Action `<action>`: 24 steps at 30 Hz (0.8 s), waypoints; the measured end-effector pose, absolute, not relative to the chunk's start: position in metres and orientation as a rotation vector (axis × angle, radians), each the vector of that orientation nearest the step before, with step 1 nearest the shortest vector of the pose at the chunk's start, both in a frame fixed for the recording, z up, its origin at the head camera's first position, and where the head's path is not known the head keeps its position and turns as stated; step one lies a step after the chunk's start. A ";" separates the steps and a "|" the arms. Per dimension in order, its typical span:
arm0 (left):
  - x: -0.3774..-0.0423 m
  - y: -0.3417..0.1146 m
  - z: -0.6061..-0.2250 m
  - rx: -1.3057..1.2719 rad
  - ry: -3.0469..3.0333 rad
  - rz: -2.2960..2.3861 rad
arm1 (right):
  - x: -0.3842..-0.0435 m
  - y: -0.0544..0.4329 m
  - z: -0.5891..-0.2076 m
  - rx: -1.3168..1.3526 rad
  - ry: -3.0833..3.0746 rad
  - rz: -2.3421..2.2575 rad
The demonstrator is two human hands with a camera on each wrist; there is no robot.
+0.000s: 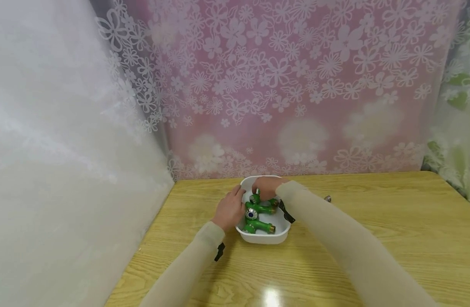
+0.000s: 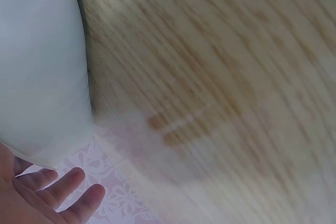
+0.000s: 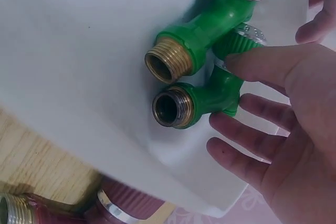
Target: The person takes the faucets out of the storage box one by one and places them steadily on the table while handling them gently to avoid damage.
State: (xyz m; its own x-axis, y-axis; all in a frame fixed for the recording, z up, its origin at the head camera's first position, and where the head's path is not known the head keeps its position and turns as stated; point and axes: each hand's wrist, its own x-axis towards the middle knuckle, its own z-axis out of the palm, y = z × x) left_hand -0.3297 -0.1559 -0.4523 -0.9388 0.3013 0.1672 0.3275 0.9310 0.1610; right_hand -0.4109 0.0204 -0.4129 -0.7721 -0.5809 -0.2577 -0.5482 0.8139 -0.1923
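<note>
A white plastic basin [image 1: 262, 239] stands on the table with several green angle valves in it, one with a round chrome-faced knob [image 1: 252, 214]. My right hand [image 1: 266, 187] reaches into the far end of the basin. Thumb and fingers hold a green valve [image 3: 212, 95] there, its threaded brass outlet facing away from the palm. Beside it lies another green valve [image 3: 210, 24], apart from my fingers. My left hand [image 1: 230, 209] rests on the left rim, its fingers [image 2: 65, 187] loosely spread and reaching past the edge.
Outside the basin, a dark red valve [image 3: 123, 198] lies on the wooden table [image 1: 388, 213]; my right sleeve mostly hides that spot in the head view. A pink flowered curtain [image 1: 281, 85] hangs behind, and a white sheet [image 1: 66, 149] borders the left.
</note>
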 end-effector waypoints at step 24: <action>-0.331 -0.154 -0.454 -0.463 -2.948 -0.278 | -0.411 0.019 -0.417 -0.849 2.670 -0.080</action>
